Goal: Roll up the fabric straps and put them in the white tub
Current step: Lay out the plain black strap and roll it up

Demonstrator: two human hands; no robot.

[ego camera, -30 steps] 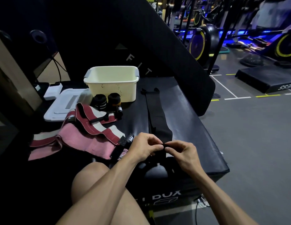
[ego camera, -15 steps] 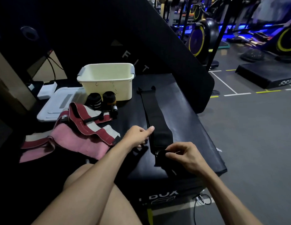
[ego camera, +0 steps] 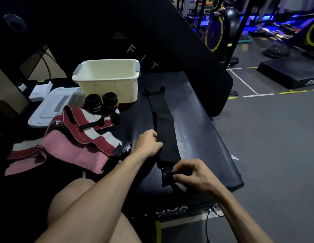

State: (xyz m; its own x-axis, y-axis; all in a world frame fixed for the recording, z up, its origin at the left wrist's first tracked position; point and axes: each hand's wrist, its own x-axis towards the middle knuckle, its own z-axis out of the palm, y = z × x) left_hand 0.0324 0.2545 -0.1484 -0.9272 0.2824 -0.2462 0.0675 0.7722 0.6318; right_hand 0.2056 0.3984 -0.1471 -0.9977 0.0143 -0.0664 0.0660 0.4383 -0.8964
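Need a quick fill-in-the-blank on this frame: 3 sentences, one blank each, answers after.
1. The right hand pinches the near end of the ____ strap.
2. Two rolled straps stand in front of the white ____.
3. The left hand rests at the strap's ____ edge.

Answers: black; tub; left

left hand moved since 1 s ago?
Yes. The left hand has left the right hand at the black strap's near end and shifted up it, toward the white tub.
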